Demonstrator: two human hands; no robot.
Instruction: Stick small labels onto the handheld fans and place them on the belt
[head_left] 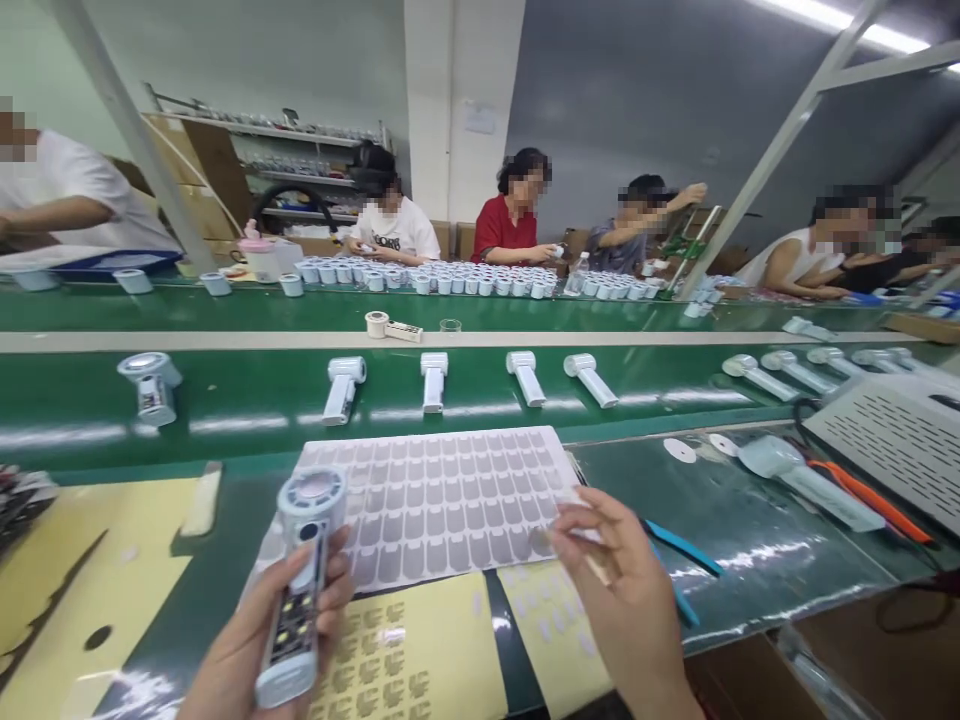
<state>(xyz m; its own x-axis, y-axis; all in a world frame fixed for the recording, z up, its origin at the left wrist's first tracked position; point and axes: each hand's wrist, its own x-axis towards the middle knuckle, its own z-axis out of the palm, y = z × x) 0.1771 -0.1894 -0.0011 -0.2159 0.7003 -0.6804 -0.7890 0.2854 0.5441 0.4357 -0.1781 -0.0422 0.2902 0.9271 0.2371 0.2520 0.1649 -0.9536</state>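
Left hand [244, 625]: wrapped around a handheld device [295, 625], held upright and slightly tilted above the near edge of the bench, beside the label sheet. Device: pale blue, round vented head with a grey centre, slim handle, front uncovered to show a dark board with yellowish spots. Right hand [619, 585]: thumb and fingers drawn together at the sheet's lower right corner; whether a label sits between them cannot be told. Beneath the hands: yellow backing sheet [450, 640] with dark printed marks; label sheet [450, 490], white, rows of grey tabs. Right of these: blue-handled tool [682, 548], a second pale blue device [810, 480], and a white slotted casing [892, 440], contents unseen. Beyond: green conveyor [480, 405] bearing spaced-out devices of the same pale blue kind. Far bench: close rows of round pale blue parts [435, 278]; one pink-lidded container [259, 258], contents hidden; one clear bottle [578, 274]; one dark blue tray [112, 264], contents not legible. Behind: seated co-workers, cardboard boxes [214, 165], and a shelf rack [300, 135] holding many small glassy items, too small to identify.
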